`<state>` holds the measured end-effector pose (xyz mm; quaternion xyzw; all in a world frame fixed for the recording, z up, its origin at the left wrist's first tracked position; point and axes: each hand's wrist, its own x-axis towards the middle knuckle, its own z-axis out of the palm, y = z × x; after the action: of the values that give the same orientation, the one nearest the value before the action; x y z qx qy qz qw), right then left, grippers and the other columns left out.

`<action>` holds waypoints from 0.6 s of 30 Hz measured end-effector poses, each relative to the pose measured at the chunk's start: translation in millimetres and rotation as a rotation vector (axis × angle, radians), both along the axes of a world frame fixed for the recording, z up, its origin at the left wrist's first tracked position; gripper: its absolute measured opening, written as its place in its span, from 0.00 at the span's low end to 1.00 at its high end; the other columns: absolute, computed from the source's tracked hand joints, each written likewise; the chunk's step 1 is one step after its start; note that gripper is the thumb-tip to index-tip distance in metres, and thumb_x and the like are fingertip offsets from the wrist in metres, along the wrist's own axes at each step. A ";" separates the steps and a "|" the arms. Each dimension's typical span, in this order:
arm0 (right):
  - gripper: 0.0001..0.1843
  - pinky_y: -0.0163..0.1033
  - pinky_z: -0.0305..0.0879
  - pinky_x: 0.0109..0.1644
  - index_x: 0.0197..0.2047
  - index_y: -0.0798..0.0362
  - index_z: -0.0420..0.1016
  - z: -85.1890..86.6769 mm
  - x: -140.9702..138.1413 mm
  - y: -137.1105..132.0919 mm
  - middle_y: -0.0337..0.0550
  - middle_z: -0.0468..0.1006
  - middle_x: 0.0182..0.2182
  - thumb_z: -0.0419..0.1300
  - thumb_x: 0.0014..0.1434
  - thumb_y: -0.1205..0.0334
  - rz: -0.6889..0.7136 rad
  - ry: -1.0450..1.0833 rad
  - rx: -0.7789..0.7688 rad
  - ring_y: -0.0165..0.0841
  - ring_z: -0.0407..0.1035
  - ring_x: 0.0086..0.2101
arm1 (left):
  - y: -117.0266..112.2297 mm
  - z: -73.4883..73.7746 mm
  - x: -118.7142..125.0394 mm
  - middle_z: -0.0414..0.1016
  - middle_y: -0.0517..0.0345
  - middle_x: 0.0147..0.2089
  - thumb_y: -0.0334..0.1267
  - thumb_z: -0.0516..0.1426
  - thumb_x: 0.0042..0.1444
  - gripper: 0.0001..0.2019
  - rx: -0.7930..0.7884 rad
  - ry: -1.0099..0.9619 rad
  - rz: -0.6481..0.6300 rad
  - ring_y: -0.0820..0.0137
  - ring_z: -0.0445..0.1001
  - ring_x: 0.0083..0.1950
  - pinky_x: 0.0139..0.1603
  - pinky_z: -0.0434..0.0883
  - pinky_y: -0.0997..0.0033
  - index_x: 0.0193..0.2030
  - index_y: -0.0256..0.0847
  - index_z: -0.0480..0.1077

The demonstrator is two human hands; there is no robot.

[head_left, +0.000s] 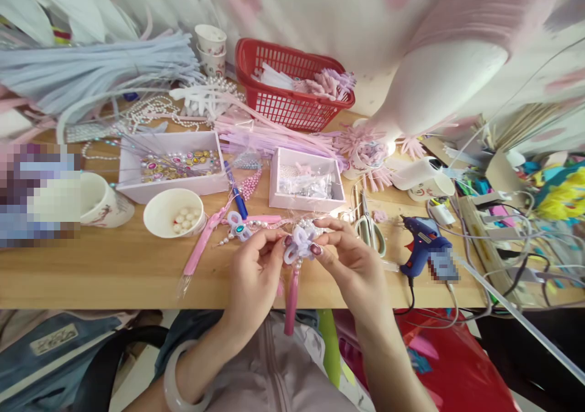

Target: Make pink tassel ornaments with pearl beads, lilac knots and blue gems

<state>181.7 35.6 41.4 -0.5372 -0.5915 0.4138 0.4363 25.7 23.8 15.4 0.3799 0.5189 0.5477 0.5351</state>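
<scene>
Between my two hands, just above the table's front edge, is a pale lilac looped flower ornament [300,244] with pearl beads and a pink tassel [291,302] hanging down. My left hand [256,278] pinches its left side between thumb and fingers. On the other side, my right hand [354,262] grips it with thumb and fingertips. Left of my hands, a second ornament with a blue gem [239,229] lies on the table beside another pink tassel [205,239]. A blue pen [238,200] lies behind it.
Paper cups, one holding white beads [185,220], stand left. Behind are a box of gems [169,185], a smaller white box [306,203] and a red basket [292,110]. Scissors [372,232] and a blue glue gun [423,241] with cables lie right. A white lamp-like shape [445,83] leans overhead.
</scene>
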 end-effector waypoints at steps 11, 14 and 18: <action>0.12 0.45 0.66 0.56 0.30 0.50 0.82 -0.2 -55.5 -11.3 0.45 0.81 0.43 0.76 0.46 0.54 -0.334 0.762 -0.363 0.42 0.73 0.48 | 6.4 -16.8 16.2 0.76 0.52 0.42 0.30 0.52 0.66 0.05 0.319 0.332 0.290 0.68 0.77 0.45 0.45 0.76 0.68 0.43 0.40 0.70; 0.11 0.44 0.70 0.48 0.34 0.49 0.83 0.9 -65.5 -12.7 0.43 0.82 0.35 0.74 0.48 0.56 -0.302 0.944 -0.458 0.41 0.75 0.42 | 9.7 -22.8 17.6 0.76 0.50 0.44 0.29 0.51 0.67 0.06 0.429 0.443 0.347 0.67 0.77 0.48 0.48 0.76 0.64 0.44 0.41 0.69; 0.13 0.36 0.70 0.41 0.34 0.51 0.84 -0.8 -71.0 -14.3 0.40 0.83 0.33 0.76 0.45 0.57 -0.358 1.055 -0.510 0.34 0.75 0.35 | 11.4 -27.5 17.1 0.75 0.51 0.44 0.26 0.52 0.66 0.08 0.529 0.521 0.353 0.67 0.77 0.48 0.48 0.76 0.64 0.46 0.41 0.68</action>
<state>110.7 21.4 40.7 -0.4385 -0.0788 0.6726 0.5908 42.8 35.2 -12.2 0.5357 0.5355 0.6311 0.1675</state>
